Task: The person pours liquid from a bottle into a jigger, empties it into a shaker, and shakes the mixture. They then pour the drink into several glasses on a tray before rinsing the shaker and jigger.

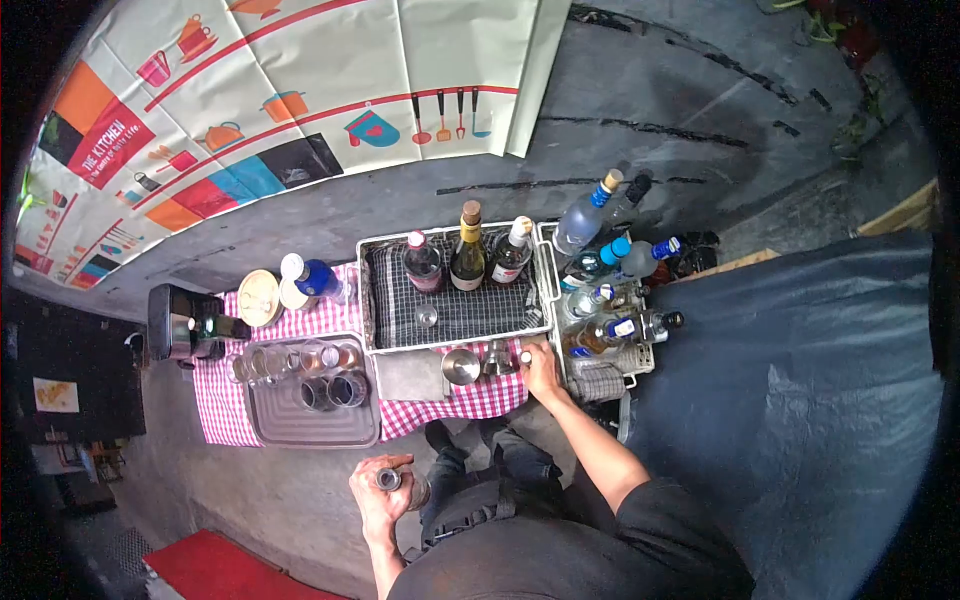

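Note:
My left hand (376,500) is closed around an upright glass bottle (388,479), held low in front of my body; its open mouth faces up. My right hand (542,374) is at the table's front edge, fingers pinched on a small white cap-like thing (526,357). What is under that white top is hidden by the fingers. Just left of it stand a small metal cup (497,359) and a wider shiny metal cup (461,367). A flat grey board (414,377) lies beside them on the pink checked cloth (455,403).
Behind is a white tray (458,342) with three bottles and a small glass (427,316). A rack (640,362) with several bottles stands right. Left are a brown tray (318,431) with several glasses, a blue bottle (318,278) and a black appliance (180,322).

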Available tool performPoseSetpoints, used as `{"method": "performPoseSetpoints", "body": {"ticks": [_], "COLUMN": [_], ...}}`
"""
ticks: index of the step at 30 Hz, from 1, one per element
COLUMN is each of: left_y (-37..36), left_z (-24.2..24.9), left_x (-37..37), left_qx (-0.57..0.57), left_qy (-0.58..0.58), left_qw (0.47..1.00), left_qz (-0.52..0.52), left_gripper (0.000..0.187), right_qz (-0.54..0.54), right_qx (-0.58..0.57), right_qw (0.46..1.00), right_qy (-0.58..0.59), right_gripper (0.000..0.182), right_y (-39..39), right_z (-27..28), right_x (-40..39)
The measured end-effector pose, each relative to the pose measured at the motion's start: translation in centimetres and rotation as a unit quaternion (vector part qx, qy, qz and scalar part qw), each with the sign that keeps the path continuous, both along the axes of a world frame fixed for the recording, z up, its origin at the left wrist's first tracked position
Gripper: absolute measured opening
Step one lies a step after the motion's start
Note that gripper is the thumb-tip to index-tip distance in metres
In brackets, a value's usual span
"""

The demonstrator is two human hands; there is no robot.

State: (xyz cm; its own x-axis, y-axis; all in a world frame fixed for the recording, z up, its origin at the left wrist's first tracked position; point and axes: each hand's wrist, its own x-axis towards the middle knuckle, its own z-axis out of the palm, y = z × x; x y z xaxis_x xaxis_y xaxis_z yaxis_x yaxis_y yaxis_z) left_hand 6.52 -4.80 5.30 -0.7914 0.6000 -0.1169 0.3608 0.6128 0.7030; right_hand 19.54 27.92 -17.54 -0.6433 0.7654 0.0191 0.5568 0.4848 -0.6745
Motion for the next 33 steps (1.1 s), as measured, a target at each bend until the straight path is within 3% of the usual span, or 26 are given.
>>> {"method": "performPoseSetpoints", "body": {"ticks": [6,8,9,10,12,14,16,18,19,22,26,29,33], "left_y": [1.7,2.0,2.0,2.0,1.9,1.6,1.2,0.9,0.7,0.1,-1.0,-2.0,-3.1], "left_z": [0.1,0.0,0.0,0.0,-0.1,-0.2,-0.3,-0.3,-0.4,-0.4,0.7,0.7,0.4], "left_x": [0.2,0.1,0.0,0.0,-0.1,-0.2,-0.2,-0.3,-0.2,0.2,1.4,2.1,2.4], "left_qx": [-0.002,0.003,0.009,0.008,0.01,0.006,0.001,-0.003,-0.002,-0.004,-0.009,-0.014,-0.02], "left_qy": [-0.013,0.003,0.019,0.019,0.021,0.027,0.033,0.035,0.036,0.041,0.051,0.038,0.018], "left_qw": [1.0,1.0,0.999,0.999,0.999,0.999,0.998,0.998,0.997,0.995,0.99,0.984,0.981], "left_qz": [0.028,0.03,0.028,0.032,0.039,0.046,0.055,0.059,0.065,0.089,0.133,0.171,0.192], "left_gripper": [0.027,0.024,0.021,0.021,0.02,0.019,0.019,0.018,0.018,0.018,0.018,0.018,0.02], "right_qz": [0.031,-0.011,-0.004,-0.001,0.041,0.058,0.071,0.112,0.141,0.251,0.356,0.408,0.385], "right_qx": [0.017,-0.2,-0.212,-0.213,0.014,0.079,0.014,-0.109,-0.106,-0.011,0.023,0.014,-0.013], "right_qw": [0.999,0.979,0.977,0.977,0.999,0.994,0.995,0.988,0.984,0.965,0.934,0.91,0.921], "right_qy": [-0.014,-0.036,-0.027,-0.028,0.014,0.052,0.075,0.011,0.03,0.081,-0.022,-0.074,-0.054], "right_gripper": [0.035,0.035,0.038,0.038,0.042,0.038,0.033,0.031,0.033,0.046,0.072,0.072,0.054], "right_y": [1.6,1.7,1.6,1.4,0.9,0.3,-0.4,-0.6,-1.0,-0.6,0.5,1.4,1.0], "right_z": [-0.2,1.7,2.5,2.1,1.3,4.7,8.3,12.3,14.2,12.1,8.1,4.2,5.3], "right_x": [-0.8,-1.3,-1.1,-0.4,0.4,-0.2,-2.1,-5.1,-7.1,-13.0,-18.4,-20.3,-21.1]}}
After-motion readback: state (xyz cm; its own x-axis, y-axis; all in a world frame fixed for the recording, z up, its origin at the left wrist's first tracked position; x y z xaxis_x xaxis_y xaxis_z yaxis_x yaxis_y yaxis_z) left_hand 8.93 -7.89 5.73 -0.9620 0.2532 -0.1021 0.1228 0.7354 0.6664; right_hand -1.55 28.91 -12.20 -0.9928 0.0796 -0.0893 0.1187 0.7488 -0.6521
